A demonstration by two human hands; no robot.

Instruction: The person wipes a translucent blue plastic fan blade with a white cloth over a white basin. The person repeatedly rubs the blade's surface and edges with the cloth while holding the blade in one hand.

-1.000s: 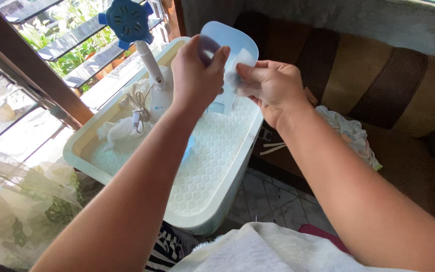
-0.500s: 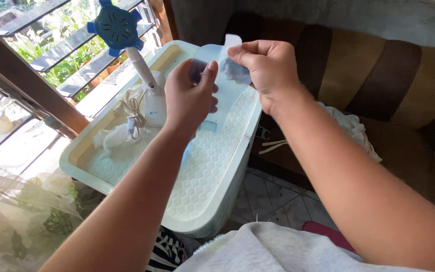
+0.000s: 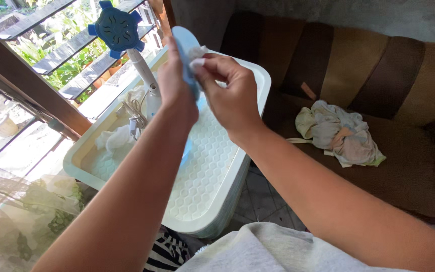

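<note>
1. Small blue fan [image 3: 117, 26] on a white stand stood at the left of the white bin lid [image 3: 212, 201], cord and a crumpled cloth [image 3: 114, 138] beside its base. Risk, as I judged it: an elbow swing could knock the fan over, top-heavy and close to the forearm.
2. Left hand [image 3: 174, 85] was closed around the light-blue plastic cover [image 3: 183, 45], held edge-on above the lid, just right of the fan head. Grip looked one-sided; the smooth plastic could slip and drop onto the lid.
3. Right hand [image 3: 230, 95] pinched a small white wipe [image 3: 197, 56] against the cover's face, fingers pressed together. Hard rubbing could flex or crack the thin cover, or twist it out of the left hand. The wipe was small and could slip free.
4. Bundle of clothes [image 3: 339, 132] lay on the brown striped sofa [image 3: 409, 85], well apart from both hands; no risk there.
</note>
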